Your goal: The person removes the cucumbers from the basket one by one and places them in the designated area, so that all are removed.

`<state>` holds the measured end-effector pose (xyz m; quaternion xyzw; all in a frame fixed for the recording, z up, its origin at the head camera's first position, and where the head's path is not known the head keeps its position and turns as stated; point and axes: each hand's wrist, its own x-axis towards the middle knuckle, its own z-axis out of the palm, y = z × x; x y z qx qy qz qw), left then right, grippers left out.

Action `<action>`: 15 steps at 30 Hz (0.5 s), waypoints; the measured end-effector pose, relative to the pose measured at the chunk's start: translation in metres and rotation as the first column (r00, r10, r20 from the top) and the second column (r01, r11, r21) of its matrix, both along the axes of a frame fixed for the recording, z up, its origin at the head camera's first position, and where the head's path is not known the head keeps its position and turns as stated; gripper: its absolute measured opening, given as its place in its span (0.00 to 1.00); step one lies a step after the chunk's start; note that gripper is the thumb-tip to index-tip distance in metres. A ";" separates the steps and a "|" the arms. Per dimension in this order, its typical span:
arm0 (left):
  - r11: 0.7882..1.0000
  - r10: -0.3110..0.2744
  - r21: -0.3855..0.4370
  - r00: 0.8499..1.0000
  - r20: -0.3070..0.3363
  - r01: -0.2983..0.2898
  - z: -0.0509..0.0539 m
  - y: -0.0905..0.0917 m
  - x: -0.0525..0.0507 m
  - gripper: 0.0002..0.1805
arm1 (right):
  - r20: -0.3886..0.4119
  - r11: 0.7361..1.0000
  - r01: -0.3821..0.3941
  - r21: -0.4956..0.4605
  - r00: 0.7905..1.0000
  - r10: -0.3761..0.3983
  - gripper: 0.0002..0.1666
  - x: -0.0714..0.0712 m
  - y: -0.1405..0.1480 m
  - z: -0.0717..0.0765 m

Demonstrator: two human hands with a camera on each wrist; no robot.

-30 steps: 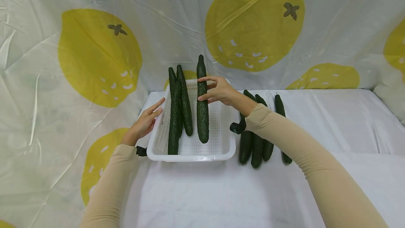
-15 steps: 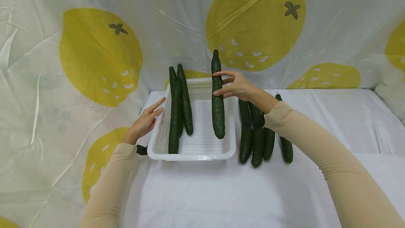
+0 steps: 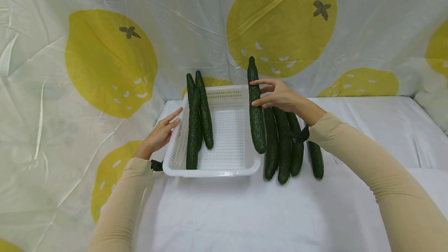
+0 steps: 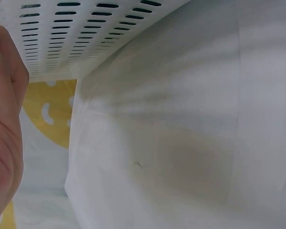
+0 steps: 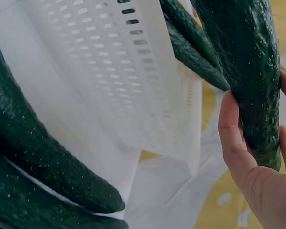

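In the head view the right hand [image 3: 280,95] pinches a long dark green cucumber [image 3: 257,123] between thumb and fingers, upright over the right rim of a white plastic basket [image 3: 211,173]. The right wrist view shows the fingers and thumb of the right hand [image 5: 262,186] on both sides of that cucumber [image 5: 250,71]. Several cucumbers [image 3: 192,131] lean inside the basket along its left side. The left hand [image 3: 159,137] rests against the basket's left outer wall with straight fingers; part of this hand [image 4: 5,119] shows beside the perforated wall [image 4: 86,28] in the left wrist view.
Right of the basket, several cucumbers [image 3: 284,154] lie side by side on the white cloth [image 3: 217,213], partly under the right wrist. One more cucumber [image 3: 316,160] lies a little farther right. Behind the table hangs a sheet [image 3: 192,18] with a yellow fruit print.
The right hand has moved to the right with its cucumber, from above the middle of the basket to its right rim. The left hand and the basket have stayed in place.
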<state>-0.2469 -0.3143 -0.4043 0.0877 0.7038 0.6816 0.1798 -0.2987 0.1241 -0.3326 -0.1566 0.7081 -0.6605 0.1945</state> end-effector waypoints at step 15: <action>1.000 0.005 0.000 1.000 0.018 -0.005 0.003 0.002 0.002 0.32 | 0.007 0.998 0.012 0.064 1.000 -0.012 0.44 0.003 0.040 -0.010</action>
